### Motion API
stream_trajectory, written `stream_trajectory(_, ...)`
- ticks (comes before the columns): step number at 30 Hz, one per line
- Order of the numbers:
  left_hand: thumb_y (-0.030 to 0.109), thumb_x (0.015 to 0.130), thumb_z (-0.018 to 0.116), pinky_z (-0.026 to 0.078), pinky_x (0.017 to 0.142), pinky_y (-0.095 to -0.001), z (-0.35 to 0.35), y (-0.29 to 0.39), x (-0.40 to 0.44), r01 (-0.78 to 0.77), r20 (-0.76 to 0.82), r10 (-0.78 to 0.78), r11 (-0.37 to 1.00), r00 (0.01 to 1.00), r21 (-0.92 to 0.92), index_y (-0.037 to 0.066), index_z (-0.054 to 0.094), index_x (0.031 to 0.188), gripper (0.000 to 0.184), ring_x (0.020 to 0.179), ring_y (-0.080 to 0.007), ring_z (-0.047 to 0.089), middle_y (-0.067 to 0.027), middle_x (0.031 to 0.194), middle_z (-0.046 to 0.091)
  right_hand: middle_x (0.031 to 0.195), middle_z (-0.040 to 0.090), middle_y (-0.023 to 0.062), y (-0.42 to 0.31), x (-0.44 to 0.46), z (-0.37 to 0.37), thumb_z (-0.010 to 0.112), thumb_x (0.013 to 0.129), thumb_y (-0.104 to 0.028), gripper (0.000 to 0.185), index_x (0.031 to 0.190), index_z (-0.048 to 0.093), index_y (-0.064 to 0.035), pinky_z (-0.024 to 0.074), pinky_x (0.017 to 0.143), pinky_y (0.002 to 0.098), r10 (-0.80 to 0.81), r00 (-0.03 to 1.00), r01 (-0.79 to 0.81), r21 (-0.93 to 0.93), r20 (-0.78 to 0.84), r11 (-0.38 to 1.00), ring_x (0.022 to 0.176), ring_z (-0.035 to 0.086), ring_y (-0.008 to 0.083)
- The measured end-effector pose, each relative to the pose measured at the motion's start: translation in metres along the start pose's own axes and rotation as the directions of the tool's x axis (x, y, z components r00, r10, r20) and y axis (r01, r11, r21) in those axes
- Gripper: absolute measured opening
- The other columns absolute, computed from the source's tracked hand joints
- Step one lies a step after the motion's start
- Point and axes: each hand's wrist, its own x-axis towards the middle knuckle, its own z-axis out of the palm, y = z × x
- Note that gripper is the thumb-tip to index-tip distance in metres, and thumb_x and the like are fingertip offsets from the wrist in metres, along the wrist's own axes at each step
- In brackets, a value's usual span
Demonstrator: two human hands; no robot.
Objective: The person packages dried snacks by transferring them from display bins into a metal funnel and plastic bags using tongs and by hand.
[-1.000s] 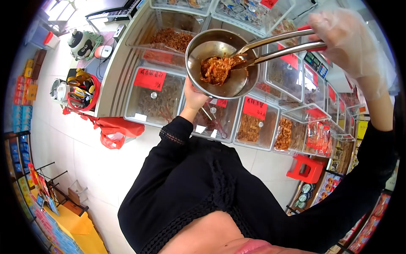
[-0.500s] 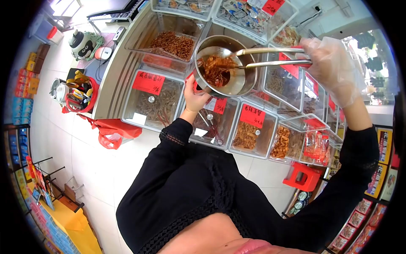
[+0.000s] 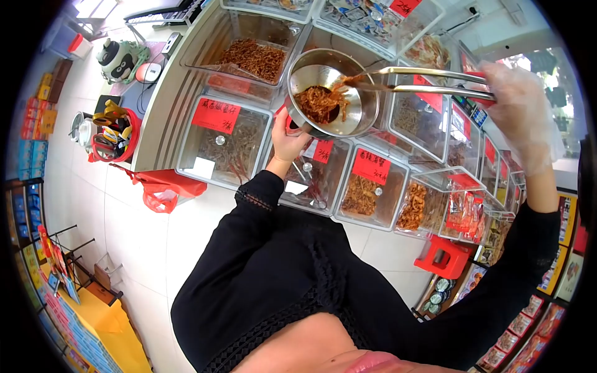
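A steel bowl (image 3: 360, 115) is held up over the clear food bins by my left hand (image 3: 288, 137), whose fingers wrap its near left side. Reddish-brown shredded food (image 3: 320, 103) lies in a heap inside the bowl. My right hand (image 3: 519, 105), in a clear plastic glove, grips metal tongs (image 3: 435, 73) with red handle parts. The tongs' tips are at the bowl's right inner part, with a few shreds at them above the heap. Just left of the bowl is an open bin of similar shreds (image 3: 255, 59).
Lidded bins with red labels (image 3: 371, 165) run below and right of the bowl. A red stool (image 3: 443, 257) stands on the floor at right. Red bag (image 3: 163, 189), scissors basket (image 3: 118, 133) and a green-white flask (image 3: 118, 60) are at left. Shelves line both sides.
The gloved right hand and tongs first moved left and down, then back right and slightly up, drawing the tips away from the heap. The bowl has shifted slightly right since the first frame.
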Motion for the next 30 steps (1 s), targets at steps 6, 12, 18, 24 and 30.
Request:
stream_trajectory(6, 0.010, 0.062, 0.078, 0.044, 0.082, -0.0296, -0.001, -0.001, -0.003, -0.008, 0.021, 0.008, 0.999, 1.000, 0.043, -0.001, 0.046, 0.119, 0.066, 0.095, -0.0206, 0.057, -0.0121, 0.107, 0.058, 0.070, 0.057, 0.0072, -0.035, 0.020, 0.023, 0.069, 0.062, -0.006, 0.035, 0.093, 0.054, -0.0046, 0.0459, 0.061, 0.0349, -0.166, 0.976, 0.164, 0.030, 0.141, 0.986, 0.068, 0.057, 0.0249)
stream_trajectory(12, 0.011, 0.061, 0.078, 0.043, 0.085, -0.0308, -0.003, -0.001, -0.006, -0.089, 0.023, 0.087, 0.991, 0.996, 0.104, -0.002, 0.046, 0.119, 0.067, 0.097, -0.0223, 0.057, -0.0124, 0.106, 0.058, 0.066, 0.056, 0.0071, -0.042, 0.015, 0.057, 0.068, 0.062, -0.009, 0.024, 0.078, 0.051, -0.0072, 0.0462, 0.059, 0.0337, -0.260, 0.954, 0.288, 0.225, -0.149, 0.931, 0.066, 0.058, 0.0235)
stream_trajectory(18, 0.010, 0.062, 0.077, 0.043, 0.084, -0.0300, -0.010, -0.004, -0.003, -0.109, 0.023, 0.107, 0.988, 0.994, 0.110, -0.002, 0.047, 0.118, 0.065, 0.095, -0.0223, 0.057, -0.0124, 0.104, 0.059, 0.068, 0.057, 0.0081, -0.034, 0.002, 0.023, 0.064, 0.062, -0.006, 0.019, 0.080, 0.057, -0.0061, 0.0448, 0.062, 0.0336, -0.044, 0.998, 0.041, 0.086, 0.038, 0.995, 0.067, 0.055, 0.0251)
stream_trajectory(24, 0.008, 0.064, 0.075, 0.043, 0.083, -0.0295, -0.015, -0.006, 0.000, -0.079, -0.004, 0.080, 0.992, 0.997, 0.101, -0.001, 0.048, 0.117, 0.060, 0.095, -0.0197, 0.057, -0.0127, 0.103, 0.060, 0.074, 0.060, 0.0073, -0.017, -0.020, 0.018, 0.070, 0.063, -0.015, 0.027, 0.087, 0.060, -0.0071, 0.0454, 0.065, 0.0340, 0.098, 0.994, -0.100, 0.046, 0.037, 0.994, 0.069, 0.056, 0.0249)
stream_trajectory(30, -0.003, 0.071, 0.067, 0.048, 0.080, -0.0255, -0.021, -0.009, 0.007, -0.148, 0.066, 0.136, 0.959, 0.989, 0.242, -0.003, 0.039, 0.121, 0.056, 0.097, -0.0165, 0.056, -0.0101, 0.108, 0.055, 0.077, 0.061, 0.0100, 0.013, -0.028, 0.020, 0.069, 0.070, -0.024, 0.033, 0.097, 0.062, -0.0075, 0.0469, 0.066, 0.0357, 0.271, 0.959, -0.265, -0.078, 0.078, 0.961, 0.072, 0.058, 0.0272)
